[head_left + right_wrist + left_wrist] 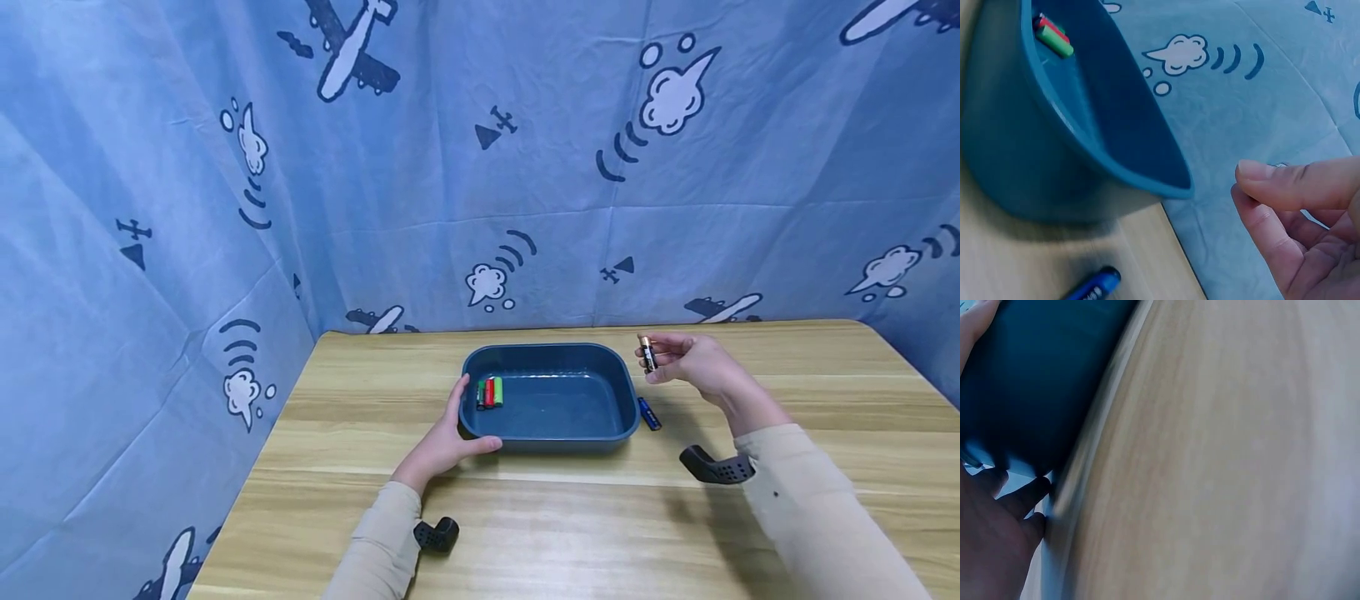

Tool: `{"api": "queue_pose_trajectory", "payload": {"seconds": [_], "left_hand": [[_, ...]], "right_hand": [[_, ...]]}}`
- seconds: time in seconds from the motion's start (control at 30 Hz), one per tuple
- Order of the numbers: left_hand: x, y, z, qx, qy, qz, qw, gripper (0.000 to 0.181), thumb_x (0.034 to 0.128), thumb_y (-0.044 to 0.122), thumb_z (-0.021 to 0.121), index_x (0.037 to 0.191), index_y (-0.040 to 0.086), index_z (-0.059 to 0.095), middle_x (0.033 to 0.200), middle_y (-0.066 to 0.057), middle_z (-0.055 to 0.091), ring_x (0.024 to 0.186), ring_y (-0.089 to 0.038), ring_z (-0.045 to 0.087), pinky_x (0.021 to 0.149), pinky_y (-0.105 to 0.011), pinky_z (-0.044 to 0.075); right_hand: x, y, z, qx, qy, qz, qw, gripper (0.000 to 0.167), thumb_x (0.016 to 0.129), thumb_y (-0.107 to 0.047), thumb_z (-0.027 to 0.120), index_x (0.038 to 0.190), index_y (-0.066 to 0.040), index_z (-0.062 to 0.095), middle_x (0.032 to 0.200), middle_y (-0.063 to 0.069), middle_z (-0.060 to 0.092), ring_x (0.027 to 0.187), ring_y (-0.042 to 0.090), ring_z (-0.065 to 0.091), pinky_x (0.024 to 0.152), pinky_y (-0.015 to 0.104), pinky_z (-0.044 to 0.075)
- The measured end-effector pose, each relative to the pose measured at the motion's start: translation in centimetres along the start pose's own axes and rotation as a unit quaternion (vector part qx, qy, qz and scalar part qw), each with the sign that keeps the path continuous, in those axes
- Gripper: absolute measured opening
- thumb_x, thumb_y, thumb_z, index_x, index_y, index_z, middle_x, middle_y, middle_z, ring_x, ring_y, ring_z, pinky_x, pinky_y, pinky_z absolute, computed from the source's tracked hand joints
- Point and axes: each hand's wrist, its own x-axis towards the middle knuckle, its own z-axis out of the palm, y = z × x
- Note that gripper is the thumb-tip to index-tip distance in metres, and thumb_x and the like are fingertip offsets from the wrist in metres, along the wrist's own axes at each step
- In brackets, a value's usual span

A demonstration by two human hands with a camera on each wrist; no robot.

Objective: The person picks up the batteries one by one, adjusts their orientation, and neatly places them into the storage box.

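A dark blue plastic bin (555, 445) stands on the table. My left hand (442, 442) grips its near left corner, thumb along the front wall and fingers at the left side; the left wrist view shows that hand (997, 531) against the bin wall (1029, 381). Up in the air to the right of the bin, my right hand (693, 365) pinches a black and gold battery (648, 354) between thumb and fingers. The right wrist view mostly hides it behind the fingertips. Below that hand lies a blue battery (649, 414), beside the bin's right wall.
Inside the bin, at its left end, a dark green battery (481, 395), a red battery (490, 392) and a light green battery (498, 392) lie side by side. The wooden table (360, 400) ends at a blue patterned curtain (420, 208) behind.
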Motion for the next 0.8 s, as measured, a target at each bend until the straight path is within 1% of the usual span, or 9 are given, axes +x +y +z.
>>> {"api": "queue_pose_trajectory", "payload": {"seconds": [0.1,0.27,0.53,0.6,0.73,0.8], "left_hand": [[0.0,0.0,0.0,0.003,-0.002,-0.001,1.0,0.101,0.0736,0.048,0.074,0.144,0.047,0.0,0.153,-0.01,0.012,0.134,-0.04,0.022,0.099,-0.064,0.023],[0.1,0.0,0.1,0.003,-0.003,-0.003,1.0,0.102,0.0723,0.05,0.074,0.143,0.048,0.001,0.153,-0.01,0.012,0.134,-0.04,0.022,0.099,-0.064,0.023],[0.3,-0.2,0.1,0.0,-0.003,0.002,1.0,0.102,0.0723,0.05,0.074,0.143,0.048,0.0,0.153,-0.01,0.011,0.134,-0.04,0.022,0.099,-0.064,0.023],[0.3,-0.3,0.1,-0.001,-0.003,0.001,1.0,0.102,0.0723,0.05,0.074,0.143,0.049,0.0,0.153,-0.011,0.012,0.134,-0.04,0.022,0.099,-0.064,0.023],[0.3,-0.3,0.1,-0.005,-0.003,0.001,1.0,0.102,0.0726,0.05,0.074,0.143,0.049,0.0,0.153,-0.011,0.012,0.134,-0.04,0.022,0.099,-0.065,0.022],[0.3,-0.3,0.1,-0.007,-0.003,0.002,1.0,0.101,0.0728,0.05,0.074,0.143,0.049,0.001,0.153,-0.01,0.012,0.134,-0.04,0.022,0.099,-0.065,0.022]], "right_hand": [[0.2,-0.1,0.4,0.01,-0.007,-0.009,0.9999,0.073,0.069,0.014,0.07,0.132,0.019,0.033,0.093,-0.005,0.067,0.085,0.004,0.061,0.075,0.021,0.051],[0.7,-0.3,1.1,0.015,-0.007,-0.008,0.9998,0.073,0.069,0.015,0.07,0.133,0.017,0.035,0.099,0.003,0.067,0.086,0.006,0.062,0.075,0.022,0.051],[1.3,-0.6,2.1,0.044,-0.026,-0.007,0.9987,0.07,0.07,0.017,0.068,0.132,0.016,0.035,0.099,0.008,0.066,0.085,0.01,0.063,0.075,0.026,0.052],[1.5,-0.7,2.3,0.057,-0.027,-0.003,0.998,0.07,0.07,0.018,0.067,0.132,0.015,0.036,0.098,0.007,0.066,0.086,0.012,0.064,0.075,0.027,0.053],[1.6,-0.8,2.8,0.081,-0.032,0.001,0.9962,0.072,0.069,0.019,0.068,0.133,0.014,0.035,0.093,0.002,0.067,0.087,0.015,0.065,0.076,0.028,0.053],[1.6,-0.9,3.0,0.084,-0.036,0.0,0.9959,0.072,0.07,0.018,0.068,0.133,0.015,0.034,0.092,0.001,0.067,0.088,0.016,0.065,0.076,0.028,0.053]]}}
